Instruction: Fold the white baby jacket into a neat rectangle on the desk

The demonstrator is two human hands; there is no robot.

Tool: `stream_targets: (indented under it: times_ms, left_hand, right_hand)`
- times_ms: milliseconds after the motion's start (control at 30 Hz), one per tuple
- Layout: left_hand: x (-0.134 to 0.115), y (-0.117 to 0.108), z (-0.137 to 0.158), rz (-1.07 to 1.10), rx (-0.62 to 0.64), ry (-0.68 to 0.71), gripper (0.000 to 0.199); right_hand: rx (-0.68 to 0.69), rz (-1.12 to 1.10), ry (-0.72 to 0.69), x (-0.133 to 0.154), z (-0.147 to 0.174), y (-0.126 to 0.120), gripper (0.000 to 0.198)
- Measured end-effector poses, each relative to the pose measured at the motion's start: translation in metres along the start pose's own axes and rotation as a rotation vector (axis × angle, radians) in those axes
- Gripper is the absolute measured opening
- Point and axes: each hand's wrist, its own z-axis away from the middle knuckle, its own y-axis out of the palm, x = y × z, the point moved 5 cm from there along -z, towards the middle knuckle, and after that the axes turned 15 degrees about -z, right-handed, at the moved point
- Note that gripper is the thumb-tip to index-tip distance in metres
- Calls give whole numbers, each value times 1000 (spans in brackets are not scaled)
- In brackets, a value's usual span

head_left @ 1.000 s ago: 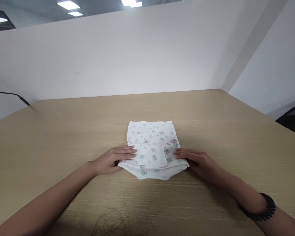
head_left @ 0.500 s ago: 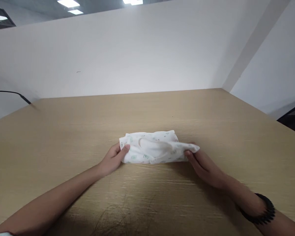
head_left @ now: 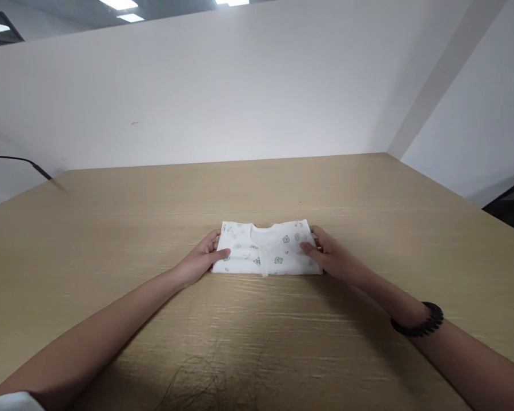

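Note:
A white baby shirt [head_left: 268,251] with small green and brown animal prints lies folded into a flat rectangle at the middle of the table. Its round neckline faces the far side, and a short front placket runs down to the near edge. My left hand [head_left: 203,256] grips the left end, thumb on top and the other fingers behind or under the cloth. At the right end, my right hand [head_left: 328,254] pinches the shirt the same way, with its thumb over the print. The fingers beneath are partly hidden.
The wooden table [head_left: 257,342] spreads out on all sides. A white partition [head_left: 240,97] rises along its back edge, another wall stands to the right. A black cable [head_left: 40,169] reaches in at the left. A dark object [head_left: 512,202] sits beyond the right edge.
The raised right part of the shirt has come down flat, and the neckline now shows on top. My right hand has moved left and slightly away from me with it.

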Motion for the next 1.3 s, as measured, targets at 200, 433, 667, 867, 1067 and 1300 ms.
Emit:
stream_targets:
  times_ms: [200, 433, 667, 867, 1067, 1300]
  left_hand:
    - [3, -2, -2, -72, 10, 28, 95]
    - [-11, -5, 10, -445, -68, 156, 69]
    - [-14, -10, 17, -783, -165, 179, 38]
    - [-3, -15, 8, -1076, -174, 228, 51]
    - [5, -16, -2, -1203, -191, 160, 50]
    - [3, -18, -7, -1232, -249, 220, 49]
  right_hand:
    - [-81, 172, -44, -9, -11, 4, 20]
    - [-188, 263, -39, -11, -9, 6, 38]
    - [-193, 426, -7, -4, -10, 13, 44]
    - [-189, 717, -12, -3, -11, 19, 59]
    - [-138, 774, -54, -16, -14, 15, 52]
    - [-88, 675, -45, -21, -17, 11, 53]
